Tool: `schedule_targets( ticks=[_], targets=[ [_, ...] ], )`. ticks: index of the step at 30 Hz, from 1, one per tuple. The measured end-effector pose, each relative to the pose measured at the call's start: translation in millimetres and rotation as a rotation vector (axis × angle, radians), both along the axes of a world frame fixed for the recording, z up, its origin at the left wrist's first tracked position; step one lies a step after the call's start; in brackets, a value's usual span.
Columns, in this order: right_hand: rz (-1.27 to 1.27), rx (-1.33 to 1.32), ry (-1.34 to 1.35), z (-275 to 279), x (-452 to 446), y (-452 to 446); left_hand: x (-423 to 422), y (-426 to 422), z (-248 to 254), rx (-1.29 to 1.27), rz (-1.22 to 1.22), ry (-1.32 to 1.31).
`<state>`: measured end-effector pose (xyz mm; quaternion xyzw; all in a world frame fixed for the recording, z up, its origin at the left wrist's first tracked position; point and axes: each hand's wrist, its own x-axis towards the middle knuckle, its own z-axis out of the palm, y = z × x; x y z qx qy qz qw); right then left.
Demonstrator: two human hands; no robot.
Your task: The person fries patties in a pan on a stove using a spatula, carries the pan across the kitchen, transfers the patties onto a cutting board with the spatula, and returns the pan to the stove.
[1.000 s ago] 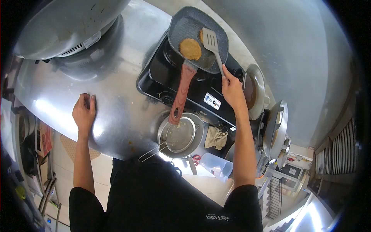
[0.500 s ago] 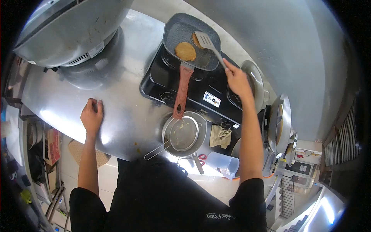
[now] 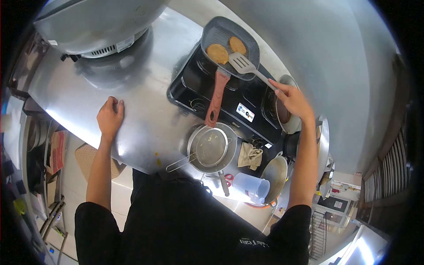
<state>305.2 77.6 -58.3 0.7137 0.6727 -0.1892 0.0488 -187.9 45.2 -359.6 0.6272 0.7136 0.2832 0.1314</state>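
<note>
My right hand is closed on the handle of a grey slotted spatula. The spatula's head is over the near side of a square grey pan, touching or close to the larger of two browned patties. The smaller patty lies farther back on the right. The pan sits on a black stove, its reddish-brown handle pointing toward me. My left hand rests on the steel counter with fingers curled; whether anything is inside cannot be seen.
A strainer lies over a pot in front of the stove. Beside it are a folded cloth, red scissors, a clear plastic jug and a wok. A large metal appliance stands at the upper left.
The spatula has moved off the smaller patty toward the larger one and the pan's near side. My right hand has drawn back to the right. The camera view has shifted slightly.
</note>
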Motion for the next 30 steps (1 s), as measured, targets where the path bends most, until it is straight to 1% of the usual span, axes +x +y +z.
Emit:
schedule_targets(
  ticks=[3, 6, 9, 12, 13, 17, 20, 21, 24, 27, 30],
  targets=[
    [0.001, 0.087, -0.007, -26.0, -5.2, -2.5, 0.2, 1.5, 0.2, -0.012, 0.003, -0.008],
    [-0.006, 0.105, 0.005, -35.1, -15.2, -4.1, 0.0, 0.4, -2.2, 0.01, 0.008, -0.007],
    [0.071, 0.147, 0.1, -40.3, -4.3, -3.0, -0.1, 0.9, -1.5, 0.006, 0.007, 0.005],
    [0.001, 0.073, 0.167, -43.7, -15.1, -3.6, 1.4, 2.3, -0.5, 0.015, 0.008, 0.014],
    [-0.035, 0.055, 0.193, -55.8, -14.4, -3.3, 1.9, 1.9, -0.7, 0.027, 0.007, 0.009],
    [-0.028, 0.205, 0.289, -94.0, -28.9, -4.6, 0.4, 0.9, -2.8, 0.042, 0.0, 0.012],
    [-0.092, 0.159, 0.48, -103.0, -25.3, -9.9, 0.1, 1.4, -1.8, 0.009, 0.001, 0.023],
    [-0.145, 0.084, 0.611, -102.0, -23.1, -13.6, -0.7, 1.7, -1.7, 0.016, -0.006, 0.02],
    [-0.476, -0.179, 1.011, -65.8, -45.1, -28.6, 0.5, 0.8, -2.0, 0.026, -0.017, 0.011],
    [-0.555, -0.288, 1.468, -76.3, -31.6, -40.1, 0.3, 1.4, -2.5, 0.031, -0.017, 0.015],
    [-0.581, -0.264, 1.739, -80.6, -23.1, -45.6, -0.6, 0.8, -3.2, 0.033, -0.011, 0.013]
  ],
)
